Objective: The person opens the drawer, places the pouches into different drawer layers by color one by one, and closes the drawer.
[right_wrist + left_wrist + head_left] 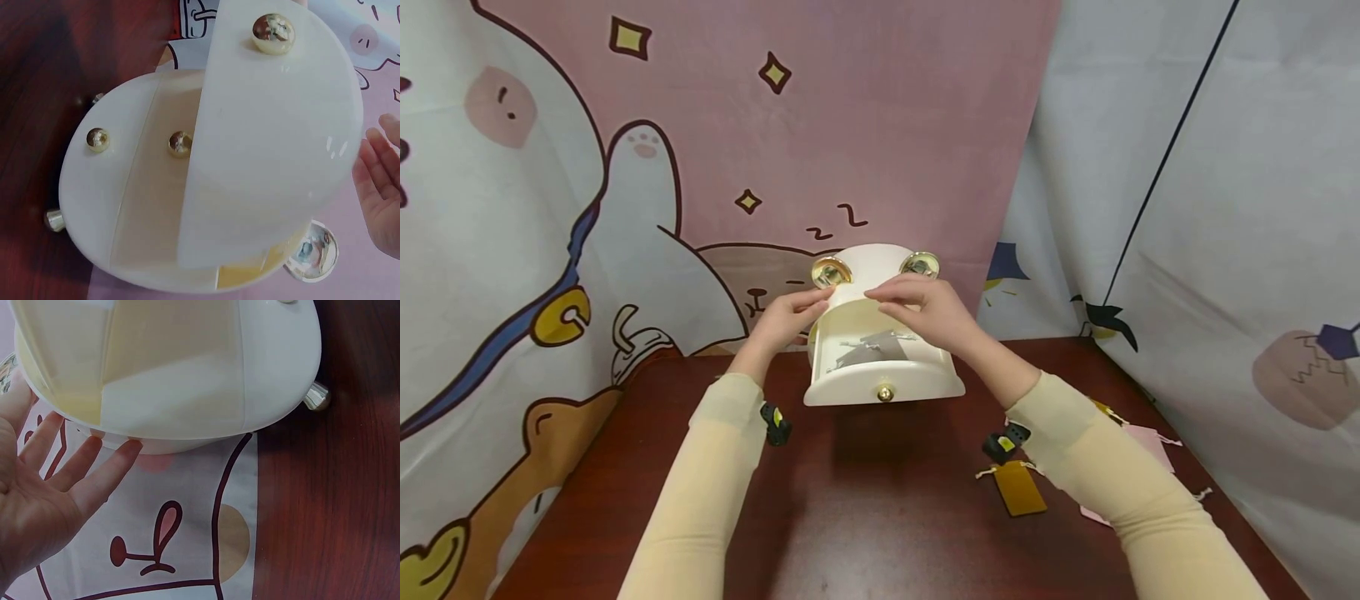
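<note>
A white rounded cabinet [871, 265] stands on the table, with gold-coloured domes on its top. Its upper drawer [842, 387] is pulled out, and grey drawstring pouches [877, 348] lie inside. Below, two more gold knobs [180, 144] show in the right wrist view. My left hand [784, 320] is at the cabinet's left side. In the left wrist view its fingers [106, 469] are spread and extended, tips right at the rim. My right hand [934, 313] reaches over the drawer's right side, with relaxed fingers beside the cabinet's top and nothing visible in them.
A mustard drawstring pouch [1020, 489] lies on the dark red table [865, 533], right of the cabinet. Pink pouches [1152, 447] and another mustard one lie farther right, partly hidden by my right sleeve. A cartoon-printed cloth [880, 125] hangs close behind the cabinet.
</note>
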A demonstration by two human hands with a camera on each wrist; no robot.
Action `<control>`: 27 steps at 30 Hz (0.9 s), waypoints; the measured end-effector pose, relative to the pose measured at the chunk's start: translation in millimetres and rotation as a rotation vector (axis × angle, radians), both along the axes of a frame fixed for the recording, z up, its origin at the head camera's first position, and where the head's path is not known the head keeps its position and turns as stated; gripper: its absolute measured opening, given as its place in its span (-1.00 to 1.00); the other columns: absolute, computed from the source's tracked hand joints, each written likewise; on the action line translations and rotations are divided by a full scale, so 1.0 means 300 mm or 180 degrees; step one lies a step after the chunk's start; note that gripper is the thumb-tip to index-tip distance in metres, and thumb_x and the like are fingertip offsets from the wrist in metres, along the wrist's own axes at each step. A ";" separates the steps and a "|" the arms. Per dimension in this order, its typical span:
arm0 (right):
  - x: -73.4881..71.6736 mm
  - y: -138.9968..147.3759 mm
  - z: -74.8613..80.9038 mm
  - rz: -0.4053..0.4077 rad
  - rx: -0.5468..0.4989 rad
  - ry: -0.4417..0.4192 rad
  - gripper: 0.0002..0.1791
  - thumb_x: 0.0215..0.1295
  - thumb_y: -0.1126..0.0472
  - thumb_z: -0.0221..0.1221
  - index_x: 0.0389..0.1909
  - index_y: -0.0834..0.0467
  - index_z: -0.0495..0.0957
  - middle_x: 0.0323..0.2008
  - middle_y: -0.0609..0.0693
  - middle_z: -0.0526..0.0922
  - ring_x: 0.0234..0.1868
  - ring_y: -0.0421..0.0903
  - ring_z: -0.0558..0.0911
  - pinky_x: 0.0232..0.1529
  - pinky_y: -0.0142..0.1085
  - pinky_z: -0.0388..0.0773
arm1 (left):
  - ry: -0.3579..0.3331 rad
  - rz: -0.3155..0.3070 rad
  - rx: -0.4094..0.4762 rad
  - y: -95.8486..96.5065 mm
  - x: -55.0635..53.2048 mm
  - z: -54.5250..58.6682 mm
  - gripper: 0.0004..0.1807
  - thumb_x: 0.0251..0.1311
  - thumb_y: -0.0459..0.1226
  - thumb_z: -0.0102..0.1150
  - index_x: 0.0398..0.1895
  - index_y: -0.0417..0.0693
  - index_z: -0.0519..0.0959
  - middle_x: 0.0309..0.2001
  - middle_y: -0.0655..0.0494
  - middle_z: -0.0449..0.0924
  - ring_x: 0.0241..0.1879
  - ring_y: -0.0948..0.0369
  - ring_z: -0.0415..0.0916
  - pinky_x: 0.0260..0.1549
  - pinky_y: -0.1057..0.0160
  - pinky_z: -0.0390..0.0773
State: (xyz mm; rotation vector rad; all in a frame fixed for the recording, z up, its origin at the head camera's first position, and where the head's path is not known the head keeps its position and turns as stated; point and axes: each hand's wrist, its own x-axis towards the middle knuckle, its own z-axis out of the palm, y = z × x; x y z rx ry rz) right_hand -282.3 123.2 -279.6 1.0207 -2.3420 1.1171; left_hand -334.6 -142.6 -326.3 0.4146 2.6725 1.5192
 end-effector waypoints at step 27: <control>0.114 0.300 -0.085 -0.0071 0.0536 -0.0148 -0.58 0.22 0.21 0.39 0.13 0.08 0.66 -0.04 -0.09 0.68 -0.10 -0.16 0.58 -0.11 -0.13 0.55 | 0.0043 -0.0026 0.0029 -0.003 -0.014 -0.011 -0.51 0.43 0.01 0.08 0.38 0.23 0.46 0.37 0.01 0.38 0.17 -0.04 0.48 -0.15 -0.07 0.65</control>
